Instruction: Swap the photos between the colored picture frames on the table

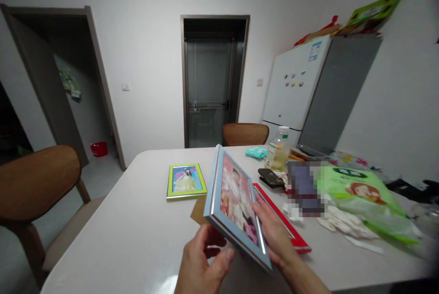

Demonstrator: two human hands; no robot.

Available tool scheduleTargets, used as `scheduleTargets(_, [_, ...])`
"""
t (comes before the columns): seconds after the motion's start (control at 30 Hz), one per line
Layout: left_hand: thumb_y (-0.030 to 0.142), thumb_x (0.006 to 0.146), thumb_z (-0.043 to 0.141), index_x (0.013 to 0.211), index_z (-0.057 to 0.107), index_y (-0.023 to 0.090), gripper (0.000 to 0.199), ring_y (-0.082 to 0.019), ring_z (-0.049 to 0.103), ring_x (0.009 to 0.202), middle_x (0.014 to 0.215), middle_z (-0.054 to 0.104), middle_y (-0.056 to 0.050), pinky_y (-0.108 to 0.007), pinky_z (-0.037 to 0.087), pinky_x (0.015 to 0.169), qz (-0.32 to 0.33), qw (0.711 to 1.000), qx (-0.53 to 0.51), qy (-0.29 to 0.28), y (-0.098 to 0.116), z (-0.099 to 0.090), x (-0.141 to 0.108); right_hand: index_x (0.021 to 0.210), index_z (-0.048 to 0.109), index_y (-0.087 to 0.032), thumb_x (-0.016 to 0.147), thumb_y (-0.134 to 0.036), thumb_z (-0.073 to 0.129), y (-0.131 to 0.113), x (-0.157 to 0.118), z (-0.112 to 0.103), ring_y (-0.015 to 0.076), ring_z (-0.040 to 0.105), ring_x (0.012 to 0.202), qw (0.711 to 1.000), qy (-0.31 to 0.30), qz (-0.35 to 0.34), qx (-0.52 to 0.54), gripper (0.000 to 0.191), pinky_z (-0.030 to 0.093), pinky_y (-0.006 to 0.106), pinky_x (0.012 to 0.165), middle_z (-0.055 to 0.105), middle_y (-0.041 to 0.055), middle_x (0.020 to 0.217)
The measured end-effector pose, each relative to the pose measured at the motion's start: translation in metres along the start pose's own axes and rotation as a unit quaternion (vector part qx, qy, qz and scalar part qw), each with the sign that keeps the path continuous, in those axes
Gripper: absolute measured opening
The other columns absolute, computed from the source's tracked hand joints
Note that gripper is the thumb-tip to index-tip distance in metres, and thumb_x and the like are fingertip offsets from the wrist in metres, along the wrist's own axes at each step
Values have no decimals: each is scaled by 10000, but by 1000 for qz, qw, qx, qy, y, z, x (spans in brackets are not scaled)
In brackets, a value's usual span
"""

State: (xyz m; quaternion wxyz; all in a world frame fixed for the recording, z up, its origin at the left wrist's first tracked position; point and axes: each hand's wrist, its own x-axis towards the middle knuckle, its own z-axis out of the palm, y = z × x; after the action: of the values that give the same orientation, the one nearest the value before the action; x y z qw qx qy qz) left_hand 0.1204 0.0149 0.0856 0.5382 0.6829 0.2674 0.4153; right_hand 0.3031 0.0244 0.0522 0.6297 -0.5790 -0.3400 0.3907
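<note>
A light-blue picture frame (236, 202) is held tilted above the white table, its photo side facing right. My right hand (272, 227) grips its right side, with the fingers over the front edge. At the lower left edge, my left hand (206, 257) has its fingers curled against the frame, partly hidden behind it, and its thumb near the bottom. A brown back stand (198, 211) sticks out behind the frame. Beneath my right hand lies a red picture frame (302, 244), partly covered. A green picture frame (186, 182) with a photo of a figure in a dress lies flat to the left.
On the right of the table (137, 234) are a bottle (277, 150), a black phone-like object (270, 178), a green package (363, 189) and white gloves or cloth (346, 221). Wooden chairs (41, 184) stand left and behind. A refrigerator (295, 83) stands at the back right.
</note>
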Motion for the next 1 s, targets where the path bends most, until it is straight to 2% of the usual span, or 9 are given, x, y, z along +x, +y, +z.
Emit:
scheduleTargets(0.13, [250, 702, 540, 985, 531, 150, 300, -187, 571, 820, 908, 616, -71, -301, 460, 738, -29, 998, -36, -50, -9, 19, 9, 1263, 312, -228, 679, -311, 530, -23, 30, -62, 175, 610, 580, 999, 20, 25, -25, 629, 477, 287, 518, 667, 43, 834])
scheduleTargets(0.2, [225, 717, 507, 1030, 513, 158, 320, -187, 564, 868, 945, 617, -65, -317, 441, 789, -33, 995, -46, -78, -16, 30, 13, 1228, 380, -199, 654, -268, 565, -24, 43, -83, 171, 612, 608, 997, 22, 32, -63, 607, 481, 285, 556, 671, 44, 816])
scheduleTargets(0.27, [197, 714, 484, 1030, 516, 167, 319, -197, 545, 919, 991, 605, -66, -341, 426, 816, -44, 996, 9, -72, -27, 39, 16, 1195, 428, -180, 638, -239, 579, -20, 56, -97, 164, 608, 607, 994, 13, 38, -102, 580, 479, 278, 562, 674, 40, 796])
scheduleTargets(0.37, [153, 655, 508, 973, 541, 155, 320, -229, 494, 1000, 1070, 562, -91, -389, 385, 869, -48, 986, 160, -27, -46, 43, 19, 1187, 440, -160, 647, -233, 557, -7, 73, -109, 150, 597, 579, 982, -11, 23, -187, 557, 468, 263, 548, 673, 28, 764])
scheduleTargets(0.43, [131, 632, 513, 993, 530, 137, 361, -234, 470, 1033, 1093, 545, -105, -402, 350, 910, -36, 975, 219, -8, -56, 42, 20, 1184, 443, -136, 660, -248, 531, 2, 82, -112, 146, 594, 580, 962, -4, -10, -275, 543, 460, 255, 551, 669, 26, 746])
scheduleTargets(0.63, [181, 679, 491, 1083, 486, 118, 409, -215, 475, 1048, 1123, 540, -105, -369, 367, 913, -37, 956, 290, -35, -65, 30, 27, 1047, 575, -119, 614, -248, 548, 12, 97, -115, 193, 593, 693, 909, 39, -63, -411, 452, 434, 285, 656, 651, 76, 804])
scheduleTargets(0.77, [236, 723, 466, 1143, 437, 120, 437, -189, 394, 1137, 1220, 465, -99, -330, 305, 958, -39, 892, 450, -13, -78, -5, 60, 1021, 582, -107, 618, -245, 527, 1, 83, -102, 242, 554, 834, 878, 82, -111, -459, 430, 386, 363, 789, 613, 120, 893])
scheduleTargets(0.87, [239, 687, 512, 1168, 404, 68, 522, -258, 322, 1183, 1279, 378, -169, -409, 236, 974, -66, 865, 497, 9, -94, -45, 94, 1016, 569, -148, 684, -303, 464, -11, 49, -64, 234, 507, 948, 851, 87, -238, -460, 381, 390, 370, 820, 568, 114, 1004])
scheduleTargets(1.0, [292, 645, 567, 1152, 417, 83, 568, -314, 306, 1176, 1253, 404, -178, -478, 199, 957, -76, 835, 545, 0, -103, -79, 115, 1001, 568, -213, 731, -270, 433, -10, 0, 8, 178, 506, 981, 849, -100, -297, -426, 307, 407, 322, 852, 562, 69, 1046])
